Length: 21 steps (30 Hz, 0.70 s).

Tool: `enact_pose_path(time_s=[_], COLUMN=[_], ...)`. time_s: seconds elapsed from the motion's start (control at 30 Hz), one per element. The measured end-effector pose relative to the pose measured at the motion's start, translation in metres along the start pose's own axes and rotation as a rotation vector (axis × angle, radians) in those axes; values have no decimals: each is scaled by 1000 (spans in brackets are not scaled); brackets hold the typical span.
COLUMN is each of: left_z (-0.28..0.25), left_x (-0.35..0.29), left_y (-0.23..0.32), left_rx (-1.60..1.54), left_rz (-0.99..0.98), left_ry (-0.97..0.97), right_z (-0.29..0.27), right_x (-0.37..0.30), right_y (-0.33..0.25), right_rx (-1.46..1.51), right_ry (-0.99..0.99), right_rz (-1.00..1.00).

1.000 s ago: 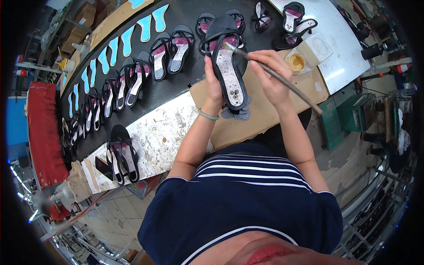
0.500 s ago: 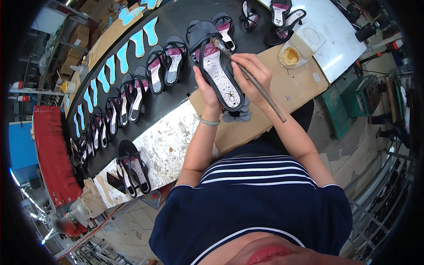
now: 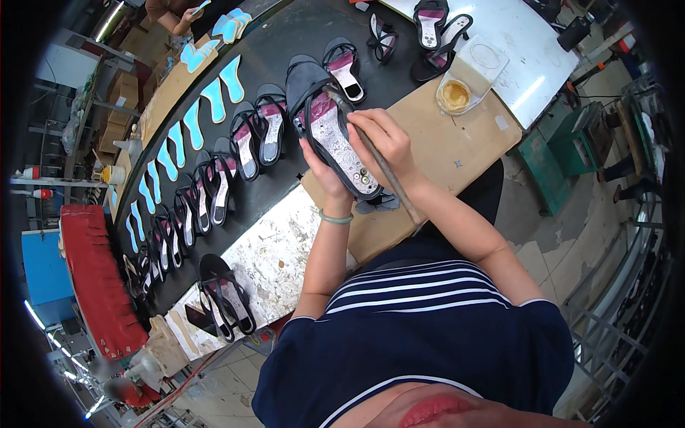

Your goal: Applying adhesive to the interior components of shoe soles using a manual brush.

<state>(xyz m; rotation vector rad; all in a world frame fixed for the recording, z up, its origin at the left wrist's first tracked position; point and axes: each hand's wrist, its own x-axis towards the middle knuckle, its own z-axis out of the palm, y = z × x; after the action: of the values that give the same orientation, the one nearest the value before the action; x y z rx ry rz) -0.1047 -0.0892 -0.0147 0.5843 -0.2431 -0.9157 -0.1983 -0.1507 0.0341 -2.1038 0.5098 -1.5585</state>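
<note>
My left hand (image 3: 327, 175) is closed round the side and underside of a black strappy sandal (image 3: 339, 139), holding it tilted above the work surface. The sandal's inner sole is pale and speckled, with a purple patch toward the toe and round metal dots at the heel. My right hand (image 3: 384, 146) grips a long-handled brush (image 3: 397, 191). Its bristle end meets the sandal near the straps and purple patch. To the right, a small tub of yellowish paste (image 3: 454, 96) sits in a clear open-lidded container on brown cardboard (image 3: 435, 153).
Sandals (image 3: 245, 150) line the curved black belt (image 3: 285, 43), with light-blue sole-shaped pieces (image 3: 193, 123) along its far side. A sandal pair (image 3: 227, 296) stands on the stained white board (image 3: 275, 242). More sandals (image 3: 430, 25) stand at upper right. Another person's hand (image 3: 188, 18) holds a blue piece.
The view has shifted, so the belt and table sit lower in the picture. Another person's hand has come into sight at the top. The brush stays by the sandal's straps.
</note>
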Motion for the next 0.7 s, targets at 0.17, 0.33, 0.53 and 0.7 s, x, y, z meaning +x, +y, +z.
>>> enact_pose_path(time_s=[0.17,0.33,0.53,0.7], left_z=[-3,3,6,-18], left_x=[-1,-7,-13,-4], left_y=[-3,0,1,-6], left_rx=[45,105,232,414], left_rz=[7,27,132,225], left_ry=[58,97,152,154], right_z=[3,6,12,16], right_x=[2,-1,-6,-7], right_y=[-4,-9,-13,-19], right_rx=[-24,-33,-91,-141], right_ry=[10,7,12,8], right_rz=[-11,-2,-29,-41])
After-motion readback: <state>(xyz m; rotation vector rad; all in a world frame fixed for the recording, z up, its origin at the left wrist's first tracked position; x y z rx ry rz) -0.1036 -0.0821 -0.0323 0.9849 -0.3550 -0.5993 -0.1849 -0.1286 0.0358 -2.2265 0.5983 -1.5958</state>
